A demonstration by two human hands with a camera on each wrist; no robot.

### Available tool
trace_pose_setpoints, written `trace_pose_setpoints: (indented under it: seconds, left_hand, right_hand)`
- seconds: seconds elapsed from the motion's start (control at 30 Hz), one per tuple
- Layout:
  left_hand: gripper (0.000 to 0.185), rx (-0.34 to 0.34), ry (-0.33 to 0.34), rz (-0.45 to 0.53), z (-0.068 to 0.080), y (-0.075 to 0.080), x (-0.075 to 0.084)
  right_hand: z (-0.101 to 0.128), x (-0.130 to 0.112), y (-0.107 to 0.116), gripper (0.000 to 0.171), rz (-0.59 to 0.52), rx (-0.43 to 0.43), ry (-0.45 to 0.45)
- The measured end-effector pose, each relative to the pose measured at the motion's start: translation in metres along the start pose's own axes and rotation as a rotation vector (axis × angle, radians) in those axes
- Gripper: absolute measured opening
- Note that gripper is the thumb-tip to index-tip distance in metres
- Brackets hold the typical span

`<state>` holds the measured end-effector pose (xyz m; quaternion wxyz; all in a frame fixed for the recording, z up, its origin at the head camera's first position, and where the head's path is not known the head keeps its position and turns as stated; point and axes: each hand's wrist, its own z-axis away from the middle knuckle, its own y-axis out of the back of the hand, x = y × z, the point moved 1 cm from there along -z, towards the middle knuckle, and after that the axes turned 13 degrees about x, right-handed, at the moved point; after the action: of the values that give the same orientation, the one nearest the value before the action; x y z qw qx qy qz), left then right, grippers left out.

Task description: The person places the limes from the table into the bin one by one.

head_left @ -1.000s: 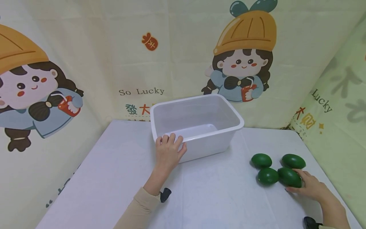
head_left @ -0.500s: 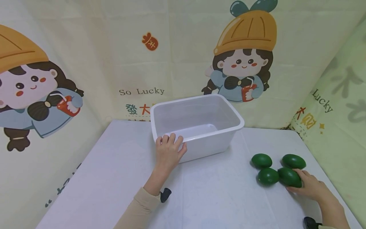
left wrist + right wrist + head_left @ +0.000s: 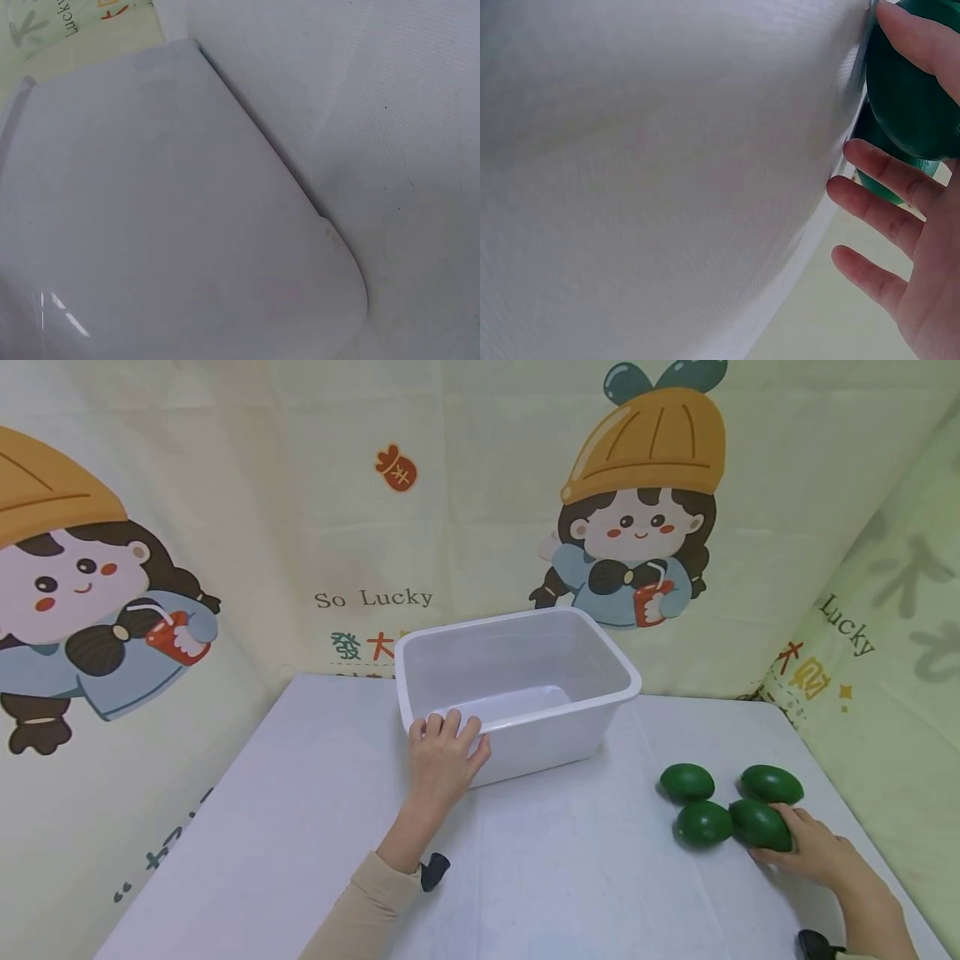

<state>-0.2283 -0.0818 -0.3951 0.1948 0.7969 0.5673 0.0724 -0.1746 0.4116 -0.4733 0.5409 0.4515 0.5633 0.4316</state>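
In the head view, my left hand [image 3: 442, 760] grips the near rim of a white plastic bin [image 3: 547, 735] by its left corner, fingers hooked over the edge. The bin's outer wall [image 3: 165, 210] fills much of the left wrist view, where the hand is hidden. On the right, my right hand [image 3: 817, 852] holds a smooth dark green oval fruit [image 3: 759, 825] between thumb and forefinger. This fruit [image 3: 915, 97] rests at table level, and the other fingers [image 3: 877, 214] extend loosely. Beside it lie a nearer-left green fruit [image 3: 703, 824] and two behind, a left one [image 3: 687, 783] and a right one [image 3: 771, 784].
A white cloth covers the table [image 3: 570, 868]. Its right edge runs close by my right hand. Printed curtains [image 3: 495, 527] stand behind and at both sides, near the bin's back. A dark wrist device [image 3: 435, 871] sits at the left cuff.
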Motion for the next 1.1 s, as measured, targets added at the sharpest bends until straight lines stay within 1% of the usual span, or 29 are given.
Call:
trace_pose_setpoints:
  seconds: [0.23,0.47,0.63,0.73,0.93,1.1]
  left_hand:
    - [0.019,-0.003,0.004,0.002,0.001,0.0,0.001]
    - [0.019,-0.012,0.003,0.0,0.002,-0.001,0.002]
    - [0.019,-0.006,0.003,-0.007,0.001,-0.001,0.002]
    - [0.02,-0.008,0.004,-0.008,0.0,0.0,0.002]
    - [0.018,-0.021,0.006,0.005,0.0,0.001,0.002]
    - [0.018,-0.027,0.009,0.003,0.0,0.001,0.003]
  right_hand:
    - [0.0,0.002,0.001,0.082,-0.004,0.037,0.017]
    - [0.002,0.001,0.007,0.078,-0.013,0.07,0.042]
    - [0.002,0.001,0.01,0.073,-0.018,0.135,0.087]
    - [0.002,-0.001,0.014,0.072,-0.01,0.173,0.113]
    - [0.001,-0.006,0.023,0.073,0.024,0.187,0.123]
    - [0.002,-0.012,0.028,0.072,0.047,0.232,0.141]
